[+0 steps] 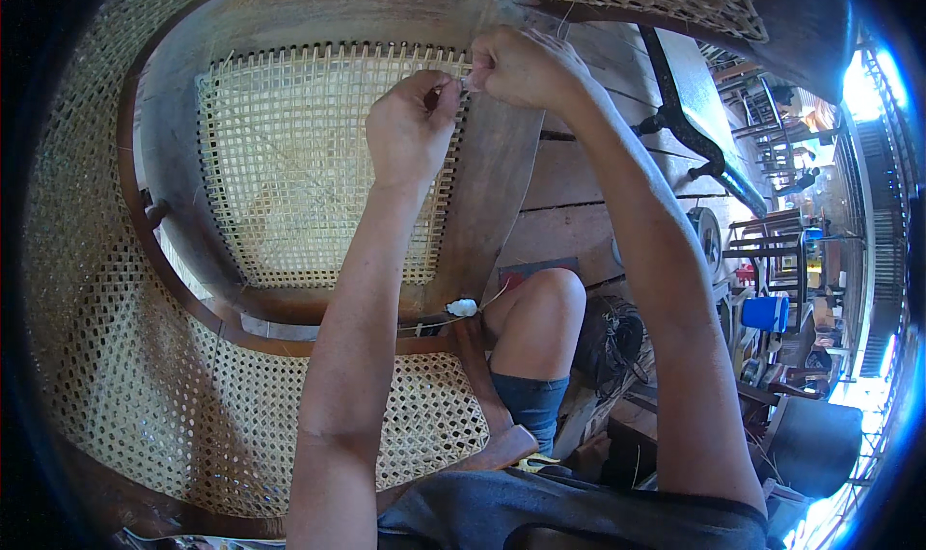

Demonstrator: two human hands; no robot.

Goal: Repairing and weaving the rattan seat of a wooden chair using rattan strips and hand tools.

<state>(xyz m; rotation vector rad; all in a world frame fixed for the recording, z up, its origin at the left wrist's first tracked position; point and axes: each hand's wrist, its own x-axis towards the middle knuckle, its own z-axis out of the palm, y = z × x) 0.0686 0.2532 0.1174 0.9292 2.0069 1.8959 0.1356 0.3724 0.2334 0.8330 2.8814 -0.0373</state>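
Plank floor beneath, blue bucket off to the right. Wooden frame ahead; cane panel set in it, an open square grid. Both hands work at the panel's upper right corner: left hand and right hand each pinching, fingertips close together — probably on a fine strand, too small to be sure. Judgement: keep it flat and untwisted, draw evenly — a hard tug could split it or skew the grid.
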